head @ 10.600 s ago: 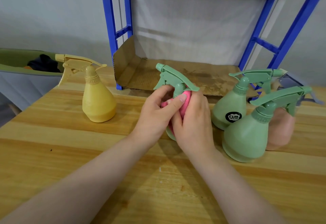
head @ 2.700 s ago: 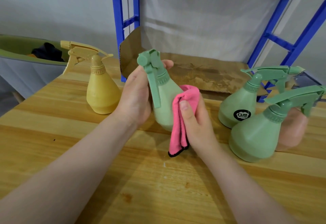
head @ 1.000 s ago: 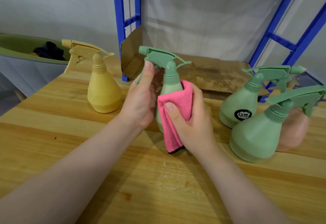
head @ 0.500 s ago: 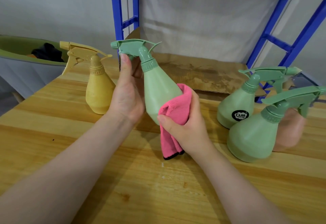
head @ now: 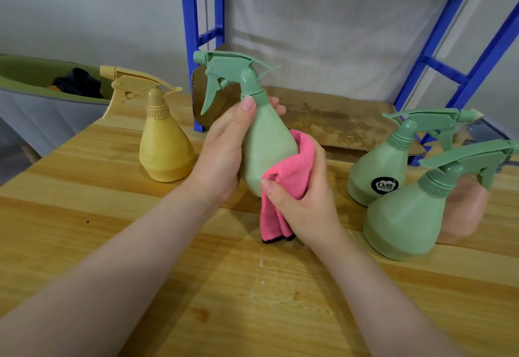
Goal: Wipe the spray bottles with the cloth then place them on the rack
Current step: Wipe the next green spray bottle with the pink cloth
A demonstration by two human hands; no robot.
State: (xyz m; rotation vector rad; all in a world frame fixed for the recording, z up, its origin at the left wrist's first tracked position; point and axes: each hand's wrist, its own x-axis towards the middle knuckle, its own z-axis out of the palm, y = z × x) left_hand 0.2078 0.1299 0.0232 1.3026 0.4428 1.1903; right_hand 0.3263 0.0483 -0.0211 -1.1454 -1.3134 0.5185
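Our grip is two-handed at frame centre, left hand [head: 222,154] curled round the green spray bottle [head: 264,143], now tipped back upright, right hand [head: 303,202] pinching the pink cloth [head: 283,188] lower on its belly, so wiping continues, racking waits.

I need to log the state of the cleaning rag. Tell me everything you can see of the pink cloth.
The pink cloth looks like soft, fuzzy microfibre with a thin dark stitched edge along its bottom hem. It is bunched and folded, not spread flat. The right hand grips it, thumb in front, and holds it wrapped against the lower right side of the green spray bottle, which the left hand holds. Its loose end hangs down below the hand towards the wooden table; whether it touches the table is unclear.
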